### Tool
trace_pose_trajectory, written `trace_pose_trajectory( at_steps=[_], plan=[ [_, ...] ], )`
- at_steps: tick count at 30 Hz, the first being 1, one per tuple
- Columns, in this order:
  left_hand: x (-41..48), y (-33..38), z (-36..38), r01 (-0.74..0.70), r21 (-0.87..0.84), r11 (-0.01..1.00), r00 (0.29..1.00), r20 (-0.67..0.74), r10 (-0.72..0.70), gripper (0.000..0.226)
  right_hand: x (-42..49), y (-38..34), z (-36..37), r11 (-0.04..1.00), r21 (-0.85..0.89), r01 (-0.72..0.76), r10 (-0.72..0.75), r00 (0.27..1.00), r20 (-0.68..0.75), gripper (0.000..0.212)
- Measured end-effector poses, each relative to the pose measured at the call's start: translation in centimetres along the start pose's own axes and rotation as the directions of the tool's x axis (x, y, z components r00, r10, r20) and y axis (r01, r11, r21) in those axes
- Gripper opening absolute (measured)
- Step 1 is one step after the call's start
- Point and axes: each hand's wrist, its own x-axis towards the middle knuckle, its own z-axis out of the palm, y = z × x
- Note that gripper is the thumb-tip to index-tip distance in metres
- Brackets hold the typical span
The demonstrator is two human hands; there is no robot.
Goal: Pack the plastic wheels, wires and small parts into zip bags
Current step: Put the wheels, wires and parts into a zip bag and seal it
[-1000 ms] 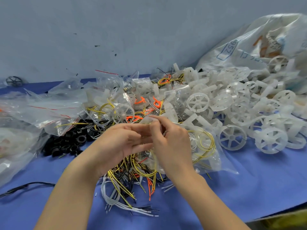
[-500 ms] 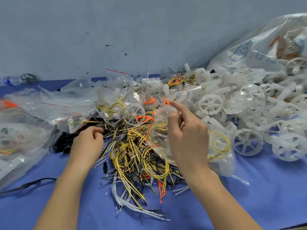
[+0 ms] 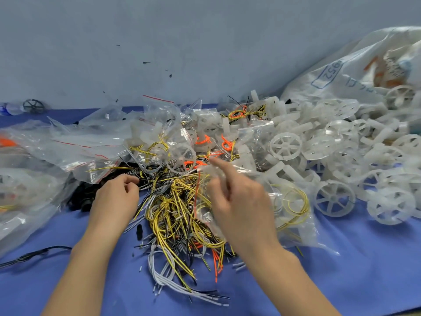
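The left hand (image 3: 116,198) is lying knuckles-up at the left edge of the wire pile (image 3: 180,208), its forearm reaching in from the near left. Its fingers are curling against black strands, but I cannot tell if they are pinching any. The right hand (image 3: 241,206), blurred, is hovering over the pile's right side, index finger pointing far-left, thumb and other fingers pinching a clear zip bag (image 3: 204,213). Plastic wheels (image 3: 335,198) are lying heaped further right.

Glossy clear plastic bag (image 3: 204,216) at the right fingers (image 3: 219,166), smooth coated wires (image 3: 173,208) beneath; matt milky plastic wheels (image 3: 286,145) beyond
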Motion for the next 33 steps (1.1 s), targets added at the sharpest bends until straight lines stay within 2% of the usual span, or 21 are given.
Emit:
trace_pose_trajectory(
  at_steps=[3, 6, 14, 17, 21, 28, 33],
  plan=[
    [0.0, -0.2, 0.2, 0.006, 0.060, 0.998, 1.000, 0.003, -0.006, 0.028, -1.2, -0.8, 1.2, 0.979, -0.169, 0.115, -0.096, 0.989, 0.114, 0.034],
    [0.0, -0.3, 0.3, 0.017, 0.125, 0.992, 1.000, -0.016, -0.016, 0.031, -1.7, -0.8, 1.9, 0.967, -0.205, 0.153, -0.105, 0.968, 0.228, 0.040],
    [0.0, -0.8, 0.5, 0.074, 0.200, 0.977, 0.997, -0.032, -0.069, 0.034, -1.7, -0.4, 1.9, 0.974, -0.167, 0.153, -0.109, 0.962, 0.249, 0.041],
    [0.1, -1.2, 0.5, 0.101, 0.226, 0.969, 0.995, -0.009, -0.102, 0.035, -1.5, -0.4, 1.7, 0.983, -0.136, 0.127, -0.104, 0.982, 0.160, 0.034],
    [0.6, -1.9, 0.3, 0.114, 0.307, 0.945, 0.992, 0.012, -0.123, 0.035, -0.9, -0.2, 1.5, 1.000, 0.011, 0.011, -0.010, 1.000, -0.013, 0.032],
    [0.6, -2.8, 0.5, 0.138, 0.292, 0.946, 0.978, 0.109, -0.176, 0.034, 0.3, 0.8, 0.6, 0.984, 0.166, -0.067, 0.086, 0.990, -0.110, 0.034],
    [0.5, -2.9, 0.5, 0.212, 0.272, 0.939, 0.970, 0.054, -0.235, 0.037, 0.7, 1.2, -0.1, 0.977, 0.196, -0.089, 0.124, 0.977, -0.173, 0.027]
  ],
)
